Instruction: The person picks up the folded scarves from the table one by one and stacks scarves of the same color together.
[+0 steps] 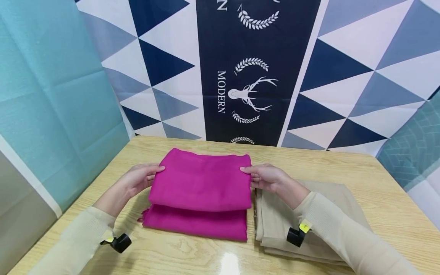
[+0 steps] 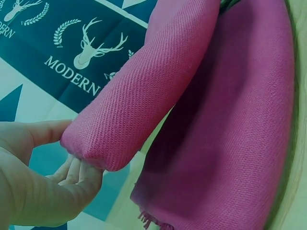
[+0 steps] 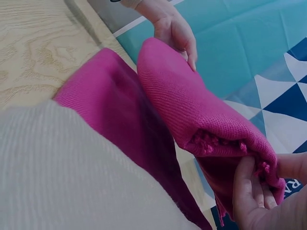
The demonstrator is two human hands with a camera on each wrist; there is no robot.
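Note:
A magenta fringed scarf [image 1: 203, 183] lies folded on the table, its upper fold lifted above the lower layer [image 1: 196, 225]. My left hand [image 1: 139, 177] pinches the left edge of that raised fold, thumb on top and fingers beneath. At the opposite edge my right hand [image 1: 269, 176] grips the fold the same way. In the left wrist view a gap separates the raised fold [image 2: 144, 91] from the layer below. Short fringe [image 3: 211, 141] shows at the end of the fold by the right hand in the right wrist view.
A folded beige cloth [image 1: 330, 194] lies to the right of the scarf, partly under my right forearm. The wooden table [image 1: 185, 256] ends at a patterned hanging [image 1: 254, 76] behind and a teal one [image 1: 62, 84] on the left.

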